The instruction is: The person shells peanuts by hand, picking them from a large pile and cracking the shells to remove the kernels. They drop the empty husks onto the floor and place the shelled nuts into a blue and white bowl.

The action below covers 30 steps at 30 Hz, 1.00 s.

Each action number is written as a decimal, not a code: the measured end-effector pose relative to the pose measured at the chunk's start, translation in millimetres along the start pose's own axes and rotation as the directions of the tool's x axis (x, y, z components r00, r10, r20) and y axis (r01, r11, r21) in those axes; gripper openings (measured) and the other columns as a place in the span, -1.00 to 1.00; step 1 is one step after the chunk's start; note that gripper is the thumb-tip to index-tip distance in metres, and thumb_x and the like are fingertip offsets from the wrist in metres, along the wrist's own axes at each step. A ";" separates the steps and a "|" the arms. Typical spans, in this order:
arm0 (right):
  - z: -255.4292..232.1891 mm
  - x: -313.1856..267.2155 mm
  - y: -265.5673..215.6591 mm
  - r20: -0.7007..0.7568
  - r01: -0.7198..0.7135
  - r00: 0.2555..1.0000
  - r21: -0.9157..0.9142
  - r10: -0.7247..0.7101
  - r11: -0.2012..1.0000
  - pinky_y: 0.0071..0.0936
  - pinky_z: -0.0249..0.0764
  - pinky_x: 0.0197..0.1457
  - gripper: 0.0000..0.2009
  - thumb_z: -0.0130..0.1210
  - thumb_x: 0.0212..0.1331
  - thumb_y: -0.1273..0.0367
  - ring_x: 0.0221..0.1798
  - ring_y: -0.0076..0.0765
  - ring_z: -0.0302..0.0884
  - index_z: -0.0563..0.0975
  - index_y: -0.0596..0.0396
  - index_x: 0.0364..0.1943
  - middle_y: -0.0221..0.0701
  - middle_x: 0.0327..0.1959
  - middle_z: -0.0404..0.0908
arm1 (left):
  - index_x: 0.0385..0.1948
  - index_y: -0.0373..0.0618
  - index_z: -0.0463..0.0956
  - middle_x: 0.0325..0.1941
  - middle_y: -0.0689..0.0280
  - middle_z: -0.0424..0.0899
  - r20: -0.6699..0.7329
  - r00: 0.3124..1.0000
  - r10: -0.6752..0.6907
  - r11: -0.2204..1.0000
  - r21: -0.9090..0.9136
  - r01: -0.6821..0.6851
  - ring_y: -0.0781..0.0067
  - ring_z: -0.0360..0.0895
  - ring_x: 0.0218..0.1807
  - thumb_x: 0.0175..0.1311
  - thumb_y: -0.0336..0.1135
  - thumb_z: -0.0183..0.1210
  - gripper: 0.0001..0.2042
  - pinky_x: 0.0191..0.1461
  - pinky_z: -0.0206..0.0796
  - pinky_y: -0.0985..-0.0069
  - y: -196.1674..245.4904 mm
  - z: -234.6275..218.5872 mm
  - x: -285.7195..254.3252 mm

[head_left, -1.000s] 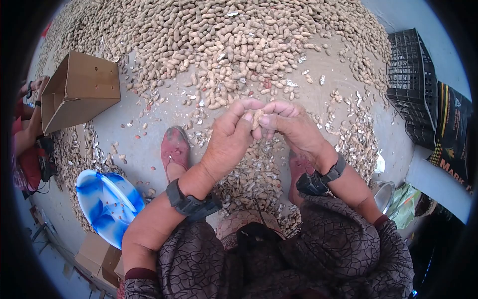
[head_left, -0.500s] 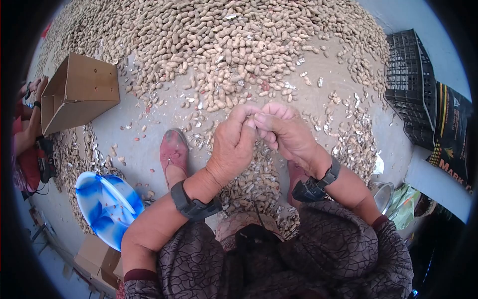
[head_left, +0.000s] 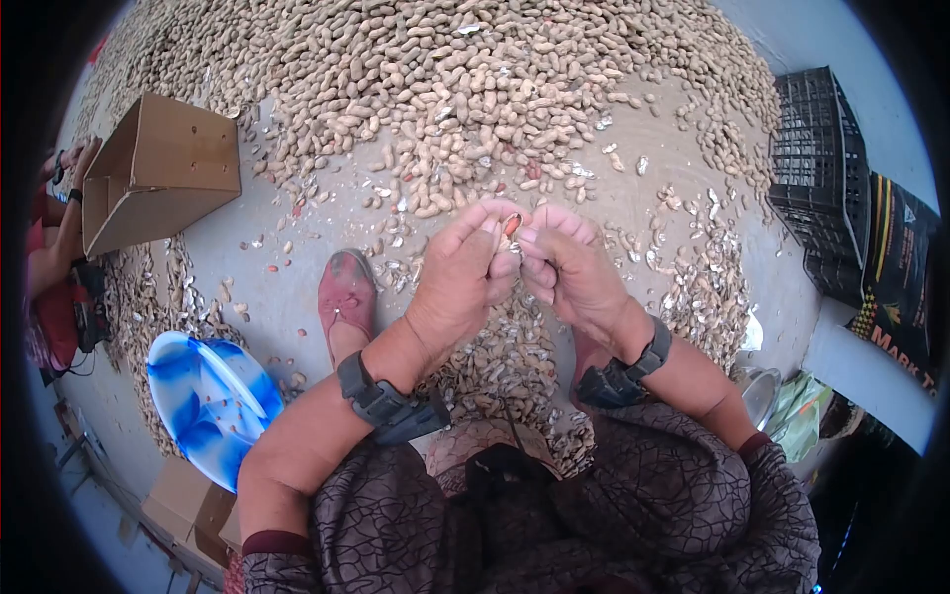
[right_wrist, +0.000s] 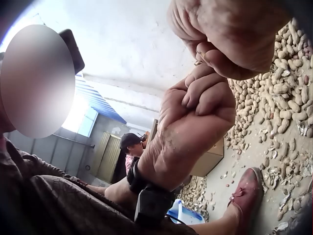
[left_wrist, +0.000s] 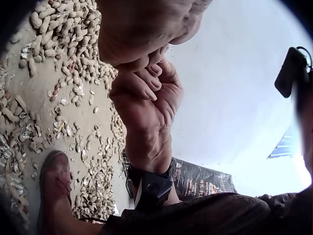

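Observation:
In the head view a split peanut [head_left: 511, 226] shows its red kernel inside the pale shell, held up between both hands over the floor. My left hand [head_left: 457, 265] pinches it from the left side between thumb and forefinger. From the right, my right hand [head_left: 579, 265] grips the shell's edge with thumb and fingertips. Both wrist views show the other fingers curled in toward the palms, and there the peanut is mostly hidden. Below the hands, between two red shoes [head_left: 346, 307], lies a heap of empty shells [head_left: 505, 366].
A large pile of unshelled peanuts [head_left: 445, 79] spreads ahead. At left are a cardboard box [head_left: 188, 148] and a blue-and-white basin [head_left: 262, 386] with a few kernels in it. Black crates [head_left: 816, 148] and a black sack [head_left: 901, 277] stand at right. Another person [right_wrist: 134, 149] sits beyond the box.
The peanut was whole between the thumbs, then hidden by the fingers. Now its shell is split and the red kernel shows. Both hands have stayed in nearly the same place.

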State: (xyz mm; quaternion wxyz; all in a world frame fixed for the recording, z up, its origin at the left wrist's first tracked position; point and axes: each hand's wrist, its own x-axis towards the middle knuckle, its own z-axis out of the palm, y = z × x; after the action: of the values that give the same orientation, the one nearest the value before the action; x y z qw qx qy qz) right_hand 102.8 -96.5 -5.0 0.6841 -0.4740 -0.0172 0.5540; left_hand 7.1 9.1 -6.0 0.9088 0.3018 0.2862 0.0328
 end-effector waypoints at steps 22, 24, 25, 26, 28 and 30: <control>-7.3 -0.3 -5.2 -0.025 0.009 1.000 -0.353 -0.019 0.935 -0.80 0.26 -0.63 -0.87 -0.05 0.10 0.36 -0.63 -0.75 0.31 0.44 0.13 -0.45 -0.54 -0.63 0.42 | -0.40 -0.12 0.39 -0.61 0.50 0.37 0.083 0.996 -0.040 0.903 0.430 0.000 0.79 0.16 -0.68 0.15 -0.30 0.08 -0.87 -0.67 -0.05 0.80 4.3 -19.7 7.3; -7.1 -1.8 -6.0 -0.018 0.010 1.000 -0.375 -0.018 0.927 -0.80 0.26 -0.63 -0.87 -0.05 0.10 0.37 -0.64 -0.75 0.31 0.43 0.14 -0.45 -0.54 -0.64 0.41 | -0.40 -0.12 0.39 -0.62 0.50 0.36 0.102 0.993 -0.061 0.922 0.387 0.017 0.79 0.16 -0.68 0.16 -0.30 0.07 -0.88 -0.67 -0.05 0.80 3.0 -21.6 6.8; -4.1 -4.6 -9.5 -0.004 0.030 0.999 -0.428 -0.035 0.903 -0.79 0.25 -0.63 -0.87 -0.04 0.10 0.37 -0.64 -0.74 0.31 0.43 0.14 -0.45 -0.53 -0.64 0.41 | -0.44 -0.13 0.40 -0.65 0.48 0.36 0.122 0.990 -0.071 0.944 0.328 0.028 0.78 0.18 -0.69 0.16 -0.29 0.07 -0.87 -0.67 -0.03 0.79 2.6 -22.2 5.6; -1.7 -6.8 -11.4 0.012 0.050 0.999 -0.479 -0.051 0.876 -0.79 0.24 -0.63 -0.87 -0.04 0.10 0.37 -0.65 -0.74 0.30 0.42 0.15 -0.46 -0.53 -0.64 0.41 | -0.48 -0.13 0.41 -0.68 0.47 0.36 0.141 0.987 -0.080 0.963 0.267 0.040 0.76 0.20 -0.69 0.16 -0.28 0.07 -0.86 -0.67 -0.01 0.78 2.3 -22.8 4.7; 0.9 -8.9 -11.4 0.009 0.053 0.998 -0.470 -0.056 0.881 -0.79 0.23 -0.63 -0.88 -0.03 0.09 0.39 -0.65 -0.74 0.30 0.42 0.16 -0.46 -0.52 -0.64 0.41 | -0.48 -0.14 0.41 -0.69 0.46 0.36 0.161 0.984 -0.078 0.969 0.245 0.036 0.76 0.20 -0.69 0.17 -0.29 0.05 -0.86 -0.68 -0.01 0.78 2.9 -23.0 3.3; 1.4 -9.8 -10.2 0.006 0.058 0.998 -0.461 -0.063 0.886 -0.79 0.22 -0.63 -0.89 -0.03 0.09 0.40 -0.64 -0.74 0.30 0.42 0.16 -0.46 -0.51 -0.64 0.41 | -0.47 -0.14 0.41 -0.69 0.46 0.36 0.182 0.980 -0.075 0.974 0.225 0.032 0.75 0.20 -0.70 0.19 -0.29 0.03 -0.86 -0.68 -0.02 0.77 2.5 -22.6 2.6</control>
State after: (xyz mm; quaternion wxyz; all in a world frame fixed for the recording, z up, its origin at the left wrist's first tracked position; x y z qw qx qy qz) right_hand 105.8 -102.6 7.4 0.5692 -0.6246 -0.1597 0.5103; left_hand -2.6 23.8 -20.7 0.8933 0.3947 0.2084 -0.0527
